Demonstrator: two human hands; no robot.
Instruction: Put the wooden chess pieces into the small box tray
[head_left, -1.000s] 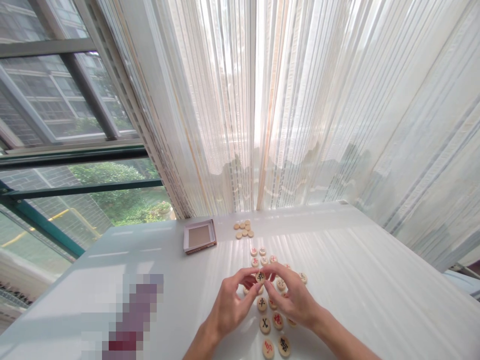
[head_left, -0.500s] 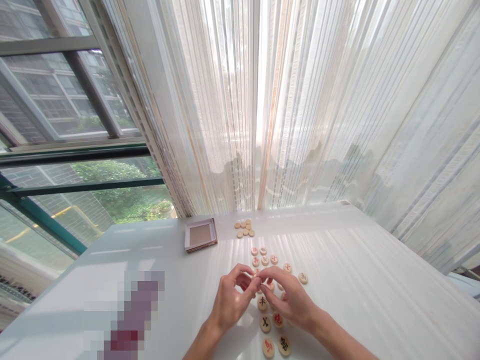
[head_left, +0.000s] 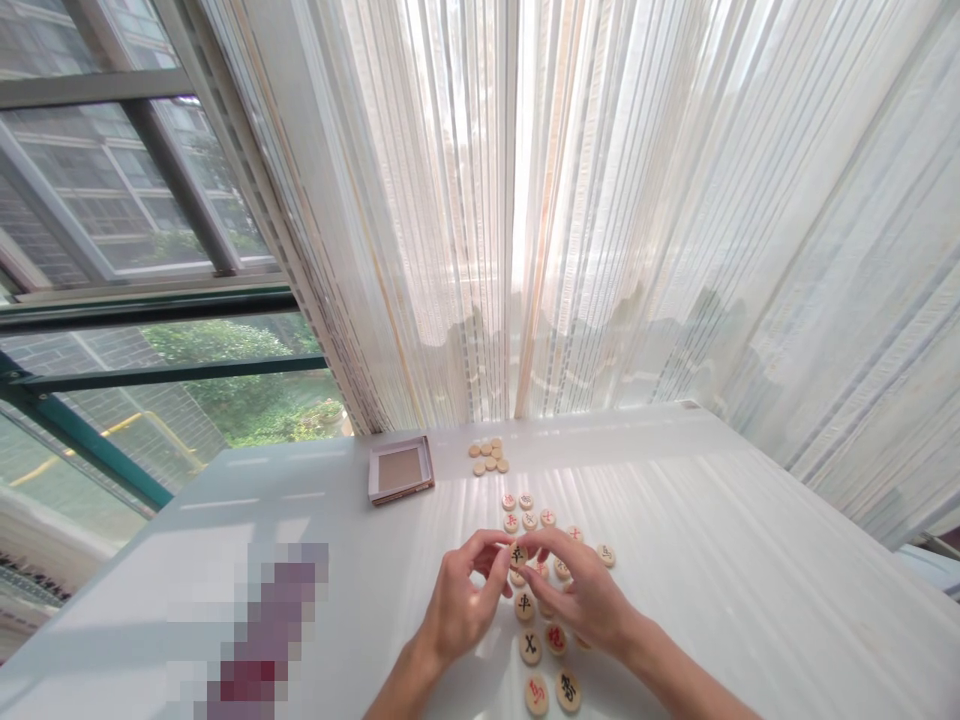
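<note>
My left hand point(head_left: 459, 598) and my right hand point(head_left: 583, 592) meet above the white table point(head_left: 750, 560), fingertips pinched together on one round wooden chess piece point(head_left: 519, 554) with a black character. Below them lie several more pieces face up, such as a black-marked one point(head_left: 523, 603), a red-marked one point(head_left: 555, 638) and two near the front edge point(head_left: 551, 692). Further pieces with red marks point(head_left: 529, 512) lie just beyond the hands.
A shallow open box point(head_left: 401, 470) sits at the table's far left-middle. Beside it is a small cluster of blank-sided pieces point(head_left: 487, 458). Striped sheer curtains point(head_left: 570, 220) hang behind the table. A blurred dark red object point(head_left: 262, 640) lies at front left.
The piece between my fingertips has turned, and its black character faces up again. Both hands stayed in the same spot above the pieces.
</note>
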